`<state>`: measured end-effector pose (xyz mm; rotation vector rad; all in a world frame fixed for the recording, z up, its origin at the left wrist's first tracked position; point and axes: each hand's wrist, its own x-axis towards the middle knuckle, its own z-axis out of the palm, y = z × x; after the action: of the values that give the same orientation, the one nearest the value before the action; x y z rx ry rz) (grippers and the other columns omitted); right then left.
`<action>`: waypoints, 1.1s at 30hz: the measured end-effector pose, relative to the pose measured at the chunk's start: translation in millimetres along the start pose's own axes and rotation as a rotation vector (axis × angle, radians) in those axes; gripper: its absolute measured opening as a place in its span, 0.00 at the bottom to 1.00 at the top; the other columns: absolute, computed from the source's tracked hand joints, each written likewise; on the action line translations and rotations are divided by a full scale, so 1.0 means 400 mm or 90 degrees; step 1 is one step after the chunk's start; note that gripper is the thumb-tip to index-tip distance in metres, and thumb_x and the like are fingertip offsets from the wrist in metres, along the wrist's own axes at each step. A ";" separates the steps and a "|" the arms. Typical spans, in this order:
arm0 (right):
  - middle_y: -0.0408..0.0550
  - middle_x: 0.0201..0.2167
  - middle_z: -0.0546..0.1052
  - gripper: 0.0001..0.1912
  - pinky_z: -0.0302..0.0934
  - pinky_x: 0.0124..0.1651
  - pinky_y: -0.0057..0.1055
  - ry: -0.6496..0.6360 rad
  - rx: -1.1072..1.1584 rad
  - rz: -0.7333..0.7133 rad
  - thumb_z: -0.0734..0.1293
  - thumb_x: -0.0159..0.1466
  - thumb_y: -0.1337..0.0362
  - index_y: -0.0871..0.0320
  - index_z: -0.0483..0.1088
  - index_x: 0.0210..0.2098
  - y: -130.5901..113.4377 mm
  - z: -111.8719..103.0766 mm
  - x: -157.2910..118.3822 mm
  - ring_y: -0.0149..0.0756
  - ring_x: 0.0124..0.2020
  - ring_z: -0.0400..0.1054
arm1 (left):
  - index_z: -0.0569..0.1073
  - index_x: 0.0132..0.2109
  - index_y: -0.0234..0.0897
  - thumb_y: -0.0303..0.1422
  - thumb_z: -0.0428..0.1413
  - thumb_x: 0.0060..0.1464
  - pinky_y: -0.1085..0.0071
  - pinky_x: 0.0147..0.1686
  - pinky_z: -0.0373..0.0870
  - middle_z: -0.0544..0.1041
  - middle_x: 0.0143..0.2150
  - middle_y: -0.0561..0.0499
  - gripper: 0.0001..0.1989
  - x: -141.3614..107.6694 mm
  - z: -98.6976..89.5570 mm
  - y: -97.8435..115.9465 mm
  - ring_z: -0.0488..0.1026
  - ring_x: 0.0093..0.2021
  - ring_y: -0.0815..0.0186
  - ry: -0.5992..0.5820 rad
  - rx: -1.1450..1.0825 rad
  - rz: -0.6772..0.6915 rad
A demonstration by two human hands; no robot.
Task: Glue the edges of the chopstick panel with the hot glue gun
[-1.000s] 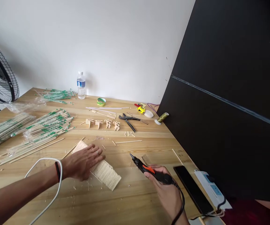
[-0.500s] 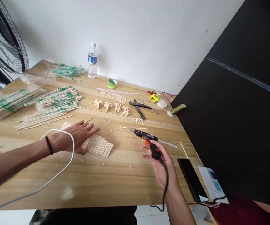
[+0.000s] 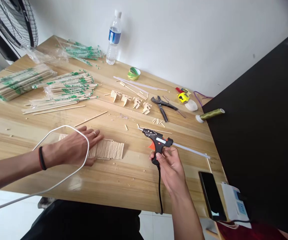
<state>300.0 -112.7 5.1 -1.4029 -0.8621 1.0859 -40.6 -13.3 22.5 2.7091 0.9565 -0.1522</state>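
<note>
On the left side of the table (image 3: pixel 104 186), the bundled sticks (image 3: pixel 21 81) lie behind the work, well apart from it, and are best left there. The white cord (image 3: pixel 46 190) loops across the view of the left hand (image 3: pixel 70 150); whether it touches the skin I cannot tell, but guiding it aside would stop it dragging on anything. That hand lies palm down over the stick mat (image 3: pixel 109 149), fingers a little apart and gripping nothing; a light, even press should suit so thin a row better than a squeeze. The mat sits flat on the table, its right end uncovered, so fingertips need not come near any heat. Further right, the glue gun (image 3: pixel 158 139) points its nozzle (image 3: pixel 141 129) leftward, apart from the mat. Below the gun, the black cable (image 3: pixel 159 190) hangs down and wants slack. The right hand (image 3: pixel 170 163) is clamped around the handle; no finger clearly presses the orange trigger (image 3: pixel 152 145), a sensible way to avoid drips. The glue stick (image 3: pixel 190 150) juts far out behind, so swinging the gun calls for care near the phone (image 3: pixel 211 195).
</note>
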 end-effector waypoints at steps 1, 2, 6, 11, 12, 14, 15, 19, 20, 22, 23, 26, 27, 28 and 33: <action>0.41 0.38 0.75 0.22 0.69 0.43 0.39 -0.007 0.008 0.016 0.79 0.57 0.53 0.48 0.70 0.46 0.000 0.001 0.002 0.36 0.35 0.72 | 0.67 0.66 0.34 0.48 0.57 0.59 0.50 0.67 0.54 0.73 0.63 0.38 0.34 0.000 0.005 0.004 0.72 0.60 0.45 -0.001 -0.010 -0.002; 0.42 0.38 0.75 0.23 0.68 0.43 0.39 -0.013 0.019 0.035 0.79 0.56 0.54 0.49 0.72 0.47 0.001 0.002 0.004 0.36 0.35 0.71 | 0.65 0.68 0.35 0.48 0.56 0.60 0.51 0.67 0.53 0.72 0.64 0.38 0.35 0.000 0.011 0.008 0.71 0.62 0.44 -0.005 -0.020 -0.003; 0.45 0.34 0.73 0.16 0.67 0.39 0.38 -0.025 0.070 0.111 0.79 0.56 0.56 0.53 0.76 0.41 0.017 0.012 0.018 0.37 0.34 0.67 | 0.61 0.70 0.33 0.50 0.57 0.59 0.50 0.68 0.54 0.70 0.66 0.37 0.39 0.010 0.033 0.029 0.68 0.66 0.43 -0.027 -0.037 -0.022; 0.44 0.34 0.73 0.13 0.67 0.37 0.36 -0.028 0.132 0.142 0.77 0.59 0.55 0.53 0.75 0.38 0.031 0.039 0.058 0.34 0.32 0.67 | 0.62 0.67 0.34 0.45 0.61 0.57 0.53 0.62 0.64 0.71 0.61 0.37 0.36 0.044 0.033 0.069 0.73 0.59 0.46 -0.017 -0.084 -0.041; 0.43 0.34 0.73 0.13 0.68 0.38 0.36 -0.029 0.140 0.143 0.77 0.59 0.55 0.52 0.74 0.38 0.028 0.044 0.069 0.34 0.33 0.68 | 0.62 0.66 0.35 0.45 0.62 0.57 0.54 0.60 0.66 0.71 0.59 0.38 0.36 0.055 0.027 0.076 0.74 0.57 0.47 -0.021 -0.098 -0.045; 0.44 0.36 0.76 0.14 0.70 0.41 0.39 -0.037 0.145 0.143 0.77 0.61 0.54 0.52 0.74 0.41 0.018 0.053 0.090 0.36 0.35 0.71 | 0.63 0.64 0.36 0.46 0.63 0.54 0.54 0.56 0.68 0.72 0.55 0.40 0.35 0.080 0.013 0.089 0.76 0.51 0.48 -0.028 -0.113 -0.059; 0.44 0.37 0.78 0.15 0.71 0.42 0.40 -0.044 0.141 0.143 0.76 0.62 0.53 0.51 0.73 0.43 0.013 0.057 0.100 0.37 0.37 0.73 | 0.63 0.63 0.37 0.46 0.63 0.53 0.54 0.53 0.69 0.71 0.54 0.42 0.35 0.093 0.006 0.093 0.76 0.49 0.49 -0.030 -0.116 -0.068; 0.45 0.40 0.82 0.17 0.73 0.41 0.40 -0.064 0.088 0.105 0.73 0.66 0.50 0.48 0.70 0.50 0.001 0.065 0.136 0.40 0.37 0.77 | 0.63 0.62 0.39 0.43 0.62 0.51 0.55 0.48 0.71 0.71 0.51 0.44 0.34 0.147 -0.011 0.103 0.77 0.45 0.50 -0.004 -0.130 -0.098; 0.45 0.38 0.82 0.16 0.72 0.40 0.38 -0.064 0.072 0.088 0.72 0.67 0.50 0.48 0.70 0.50 0.003 0.065 0.144 0.39 0.35 0.77 | 0.62 0.62 0.39 0.43 0.62 0.51 0.55 0.47 0.72 0.71 0.51 0.44 0.35 0.159 -0.011 0.104 0.77 0.44 0.50 0.010 -0.143 -0.102; 0.44 0.39 0.82 0.16 0.72 0.40 0.37 -0.061 0.046 0.051 0.72 0.68 0.51 0.48 0.71 0.51 0.009 0.064 0.157 0.39 0.36 0.77 | 0.62 0.63 0.39 0.43 0.61 0.51 0.56 0.43 0.73 0.71 0.51 0.45 0.35 0.180 -0.009 0.108 0.77 0.41 0.53 0.041 -0.178 -0.108; 0.44 0.41 0.82 0.16 0.72 0.42 0.37 -0.055 0.035 0.034 0.72 0.69 0.52 0.48 0.71 0.53 0.013 0.062 0.163 0.39 0.39 0.77 | 0.61 0.63 0.40 0.43 0.61 0.51 0.57 0.42 0.73 0.71 0.50 0.46 0.35 0.189 -0.008 0.110 0.77 0.40 0.54 0.056 -0.196 -0.110; 0.45 0.45 0.83 0.18 0.71 0.50 0.37 -0.046 0.026 0.002 0.74 0.68 0.56 0.47 0.72 0.56 0.021 0.052 0.177 0.40 0.46 0.77 | 0.59 0.65 0.42 0.40 0.60 0.52 0.58 0.40 0.74 0.72 0.49 0.47 0.36 0.207 -0.009 0.120 0.77 0.39 0.55 0.097 -0.238 -0.111; 0.45 0.44 0.83 0.17 0.70 0.50 0.37 -0.051 0.028 0.001 0.74 0.68 0.57 0.47 0.73 0.55 0.022 0.049 0.180 0.40 0.46 0.78 | 0.58 0.67 0.42 0.39 0.61 0.52 0.58 0.41 0.74 0.72 0.49 0.47 0.37 0.210 -0.010 0.124 0.77 0.41 0.54 0.108 -0.244 -0.109; 0.45 0.43 0.83 0.15 0.70 0.50 0.36 -0.056 0.029 0.004 0.74 0.68 0.58 0.48 0.73 0.54 0.021 0.045 0.182 0.39 0.45 0.78 | 0.57 0.68 0.41 0.39 0.61 0.52 0.57 0.42 0.74 0.73 0.50 0.46 0.39 0.213 -0.012 0.128 0.77 0.42 0.54 0.119 -0.245 -0.105; 0.46 0.40 0.83 0.12 0.70 0.47 0.34 -0.078 0.021 0.023 0.75 0.68 0.59 0.50 0.77 0.50 0.005 0.034 0.180 0.38 0.42 0.77 | 0.52 0.73 0.38 0.40 0.62 0.55 0.54 0.48 0.72 0.75 0.55 0.42 0.45 0.211 -0.012 0.141 0.76 0.47 0.52 0.165 -0.234 -0.066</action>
<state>309.7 -41.1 -6.5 -1.3405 -0.9056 1.2174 60.4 -3.3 23.4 2.3773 1.0740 0.3311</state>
